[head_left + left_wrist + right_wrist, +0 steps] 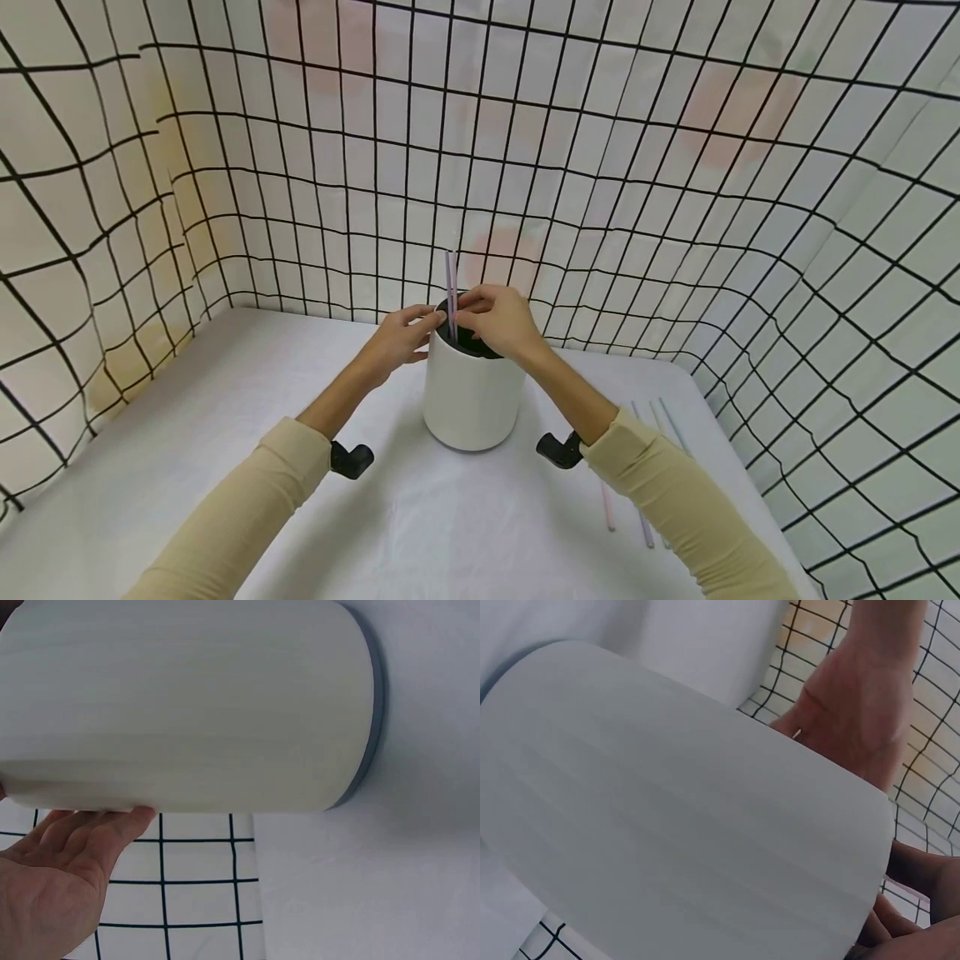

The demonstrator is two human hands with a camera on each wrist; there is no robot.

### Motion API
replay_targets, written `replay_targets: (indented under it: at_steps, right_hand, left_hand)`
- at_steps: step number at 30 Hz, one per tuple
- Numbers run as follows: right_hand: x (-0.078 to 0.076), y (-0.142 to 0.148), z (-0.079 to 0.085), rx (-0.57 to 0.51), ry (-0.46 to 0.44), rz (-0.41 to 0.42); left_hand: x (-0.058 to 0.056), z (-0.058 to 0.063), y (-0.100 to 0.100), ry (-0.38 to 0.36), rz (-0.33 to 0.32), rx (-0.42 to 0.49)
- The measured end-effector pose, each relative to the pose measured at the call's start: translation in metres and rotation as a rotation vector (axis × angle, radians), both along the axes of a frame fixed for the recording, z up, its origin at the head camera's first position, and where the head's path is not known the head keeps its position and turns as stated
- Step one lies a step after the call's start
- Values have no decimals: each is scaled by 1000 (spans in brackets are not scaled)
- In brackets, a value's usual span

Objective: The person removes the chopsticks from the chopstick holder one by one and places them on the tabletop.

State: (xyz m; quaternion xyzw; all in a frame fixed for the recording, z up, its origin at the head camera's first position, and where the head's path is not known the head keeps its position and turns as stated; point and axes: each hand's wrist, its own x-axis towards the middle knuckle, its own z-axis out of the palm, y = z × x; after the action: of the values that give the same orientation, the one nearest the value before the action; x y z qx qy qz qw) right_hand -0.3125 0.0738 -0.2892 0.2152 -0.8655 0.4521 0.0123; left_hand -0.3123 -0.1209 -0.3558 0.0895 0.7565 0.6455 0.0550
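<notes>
A white cylindrical container [474, 408] with a dark inside stands upright on the table. Two thin purple straws [451, 283] rise from its opening, side by side. My left hand [401, 340] holds the container at its upper left, with the thumb near the rim; in the left wrist view its fingers [124, 829] touch the side wall. Over the opening, my right hand [506, 321] pinches a purple straw between thumb and fingers. The container [682, 802] covers much of the right wrist view and hides part of both hands.
Several pastel straws, among them a pink straw [607, 504] and a purple straw [646, 529], lie on the white table [450, 525] at right, partly beneath my right forearm. A black wire grid [390, 167] surrounds the back and sides.
</notes>
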Motion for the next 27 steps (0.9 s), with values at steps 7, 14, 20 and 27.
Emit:
replay_targets:
  at_steps: [7,14,20,27]
  right_hand:
    - [-1,-3,-7,37,28,-27]
    - [-1,-4,-8,31,76,-49]
    - [0,-4,-7,10,64,-56]
    - [0,1,0,-52,49,-41]
  left_hand:
    - [0,0,0,-2,2,-3]
    - [-1,-2,0,3,-1,4]
    - [-1,-2,0,-2,3,2]
    - [-2,-1,0,-5,3,-3]
